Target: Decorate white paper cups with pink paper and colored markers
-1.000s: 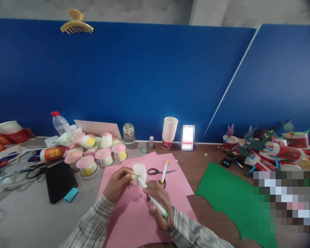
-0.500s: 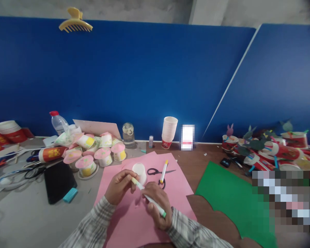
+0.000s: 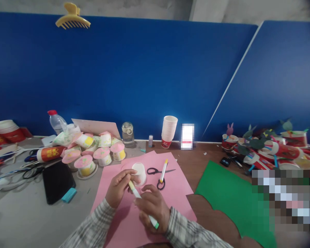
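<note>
My left hand point(image 3: 119, 187) pinches the yellow end of a white marker point(image 3: 136, 194). Toward the marker's green end, my right hand point(image 3: 153, 208) has its fingers curled around the barrel. Just beyond my left fingertips stands a white paper cup point(image 3: 139, 173). Pink paper sheets point(image 3: 129, 224) lie under both hands. To the right of the cup are black-handled scissors point(image 3: 161, 183), with a second marker point(image 3: 164, 171), white with yellow ends, lying across them.
Decorated cups point(image 3: 102, 156) crowd the left side near a black tablet-like object point(image 3: 58, 182). A cup stack point(image 3: 169, 131) and a glass jar point(image 3: 128, 134) stand by the blue partition. Green paper point(image 3: 229, 203) lies right, below piled red cup crafts point(image 3: 286, 151).
The marker and both hands have shifted slightly left. My right hand's fingers have loosened and lifted a little, showing more of the scissors' lower handle.
</note>
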Demonstrator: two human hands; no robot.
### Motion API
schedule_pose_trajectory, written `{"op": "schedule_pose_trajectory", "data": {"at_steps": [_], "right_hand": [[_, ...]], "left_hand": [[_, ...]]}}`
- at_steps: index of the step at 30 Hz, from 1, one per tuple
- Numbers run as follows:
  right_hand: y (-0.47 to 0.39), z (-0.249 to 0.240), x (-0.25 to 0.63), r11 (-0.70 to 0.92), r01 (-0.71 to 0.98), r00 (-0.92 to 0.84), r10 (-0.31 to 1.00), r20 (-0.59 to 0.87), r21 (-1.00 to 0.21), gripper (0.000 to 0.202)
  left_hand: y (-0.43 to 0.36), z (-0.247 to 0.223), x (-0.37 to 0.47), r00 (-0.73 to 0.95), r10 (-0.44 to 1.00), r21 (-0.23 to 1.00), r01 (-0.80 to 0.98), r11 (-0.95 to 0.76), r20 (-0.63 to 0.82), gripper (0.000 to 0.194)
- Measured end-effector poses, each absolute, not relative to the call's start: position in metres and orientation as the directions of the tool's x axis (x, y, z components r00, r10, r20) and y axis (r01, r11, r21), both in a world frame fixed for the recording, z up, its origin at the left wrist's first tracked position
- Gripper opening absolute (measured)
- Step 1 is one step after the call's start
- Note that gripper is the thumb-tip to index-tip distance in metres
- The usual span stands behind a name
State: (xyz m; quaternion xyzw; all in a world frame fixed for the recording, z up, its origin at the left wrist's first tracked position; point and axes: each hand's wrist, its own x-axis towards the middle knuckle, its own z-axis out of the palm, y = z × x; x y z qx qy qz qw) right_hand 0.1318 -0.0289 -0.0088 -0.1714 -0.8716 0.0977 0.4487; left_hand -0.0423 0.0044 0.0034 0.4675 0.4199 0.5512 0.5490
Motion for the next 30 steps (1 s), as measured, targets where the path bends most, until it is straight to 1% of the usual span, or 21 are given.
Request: {"op": "schedule_pose_trajectory", "data": {"at_steps": [3, 6, 8, 10, 11, 13, 14, 16, 18, 20, 25, 30], "right_hand": [[-0.029, -0.008, 0.133, 0.924, 0.226, -0.543, 0.381, 0.749, -0.307, 0.050], [-0.031, -0.003, 0.134, 0.917, 0.213, -0.537, 0.399, 0.743, -0.338, 0.048], [-0.033, 0.000, 0.134, 0.921, 0.173, -0.539, 0.384, 0.750, -0.348, 0.044], [-0.036, 0.002, 0.132, 0.925, 0.122, -0.563, 0.363, 0.742, -0.360, 0.038], [-0.037, 0.002, 0.131, 0.923, 0.102, -0.586, 0.357, 0.727, -0.371, 0.035], [-0.040, 0.001, 0.128, 0.913, 0.085, -0.639, 0.358, 0.681, -0.400, 0.032], [-0.042, 0.001, 0.127, 0.908, 0.087, -0.662, 0.360, 0.657, -0.410, 0.030], [-0.044, 0.001, 0.126, 0.901, 0.095, -0.682, 0.369, 0.632, -0.423, 0.027], [-0.045, 0.001, 0.126, 0.892, 0.115, -0.683, 0.390, 0.617, -0.436, 0.026], [-0.045, 0.000, 0.125, 0.887, 0.115, -0.677, 0.399, 0.618, -0.447, 0.026], [-0.040, -0.008, 0.120, 0.880, 0.001, -0.638, 0.366, 0.677, -0.474, 0.029], [-0.038, -0.013, 0.121, 0.865, -0.008, -0.600, 0.397, 0.694, -0.502, 0.030]], "left_hand": [[0.000, 0.008, -0.041, 0.043, 0.995, 0.987, -0.136, -0.087, 0.093, 0.046], [-0.002, 0.014, -0.043, 0.049, 0.988, 0.986, -0.086, -0.143, 0.148, 0.045], [-0.001, 0.017, -0.046, 0.027, 0.984, 0.970, -0.173, -0.169, 0.176, 0.046], [0.001, 0.019, -0.048, 0.020, 0.982, 0.931, -0.324, -0.169, 0.186, 0.048], [0.001, 0.020, -0.049, 0.043, 0.982, 0.906, -0.395, -0.151, 0.182, 0.048], [0.001, 0.021, -0.048, 0.157, 0.973, 0.870, -0.488, -0.072, 0.169, 0.051], [-0.001, 0.021, -0.047, 0.239, 0.958, 0.866, -0.500, -0.018, 0.158, 0.054], [-0.005, 0.022, -0.045, 0.396, 0.909, 0.880, -0.469, 0.077, 0.131, 0.061], [-0.010, 0.022, -0.042, 0.485, 0.867, 0.903, -0.414, 0.112, 0.115, 0.064], [-0.014, 0.023, -0.041, 0.510, 0.852, 0.914, -0.391, 0.106, 0.119, 0.065], [-0.018, 0.024, -0.043, 0.563, 0.821, 0.941, -0.320, 0.111, 0.094, 0.062], [-0.019, 0.027, -0.040, 0.600, 0.796, 0.960, -0.263, 0.100, 0.082, 0.060]]}}
